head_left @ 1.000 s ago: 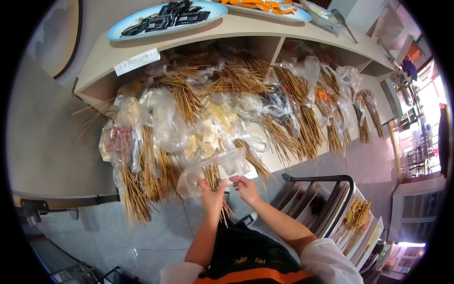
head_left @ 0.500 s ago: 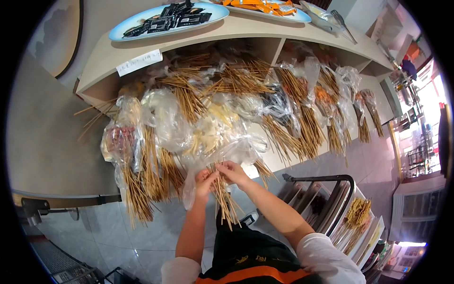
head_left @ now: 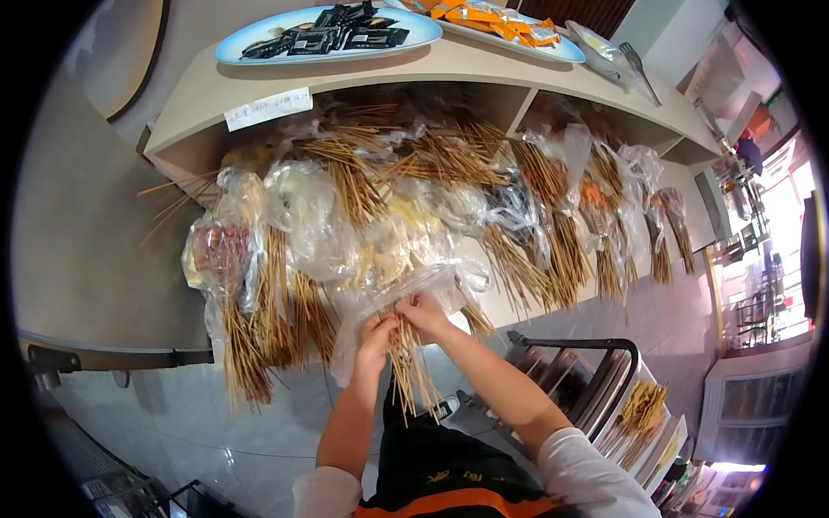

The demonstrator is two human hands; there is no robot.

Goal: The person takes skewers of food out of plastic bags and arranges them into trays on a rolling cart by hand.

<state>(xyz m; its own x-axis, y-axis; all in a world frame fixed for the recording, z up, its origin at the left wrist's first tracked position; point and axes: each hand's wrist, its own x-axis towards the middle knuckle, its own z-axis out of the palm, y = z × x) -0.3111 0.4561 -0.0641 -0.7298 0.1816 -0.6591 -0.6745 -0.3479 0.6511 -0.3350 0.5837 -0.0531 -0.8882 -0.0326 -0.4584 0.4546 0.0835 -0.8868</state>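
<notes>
A bundle of bamboo skewers (head_left: 413, 371) points down toward me, with pale yellow food (head_left: 393, 250) on its far end inside a clear plastic bag (head_left: 350, 332). My left hand (head_left: 377, 335) is closed around the skewers and the bag's mouth on the left side. Against the right side of the same bundle, my right hand (head_left: 421, 316) pinches at the skewers near the bag's edge. Both hands almost touch each other. Exactly which sticks or folds of plastic lie between the fingers is partly hidden.
Several more bagged skewer bundles (head_left: 548, 224) crowd the shelf of a beige cabinet (head_left: 466, 67). On top stand a plate (head_left: 229, 52) of black packets and another with orange packets (head_left: 492, 22). A black-railed cart (head_left: 570, 344) with skewers stands at lower right.
The camera view has shifted slightly. Both hands stay at the bundle, and the plastic bag's edge now lies more across the skewers just above my fingers.
</notes>
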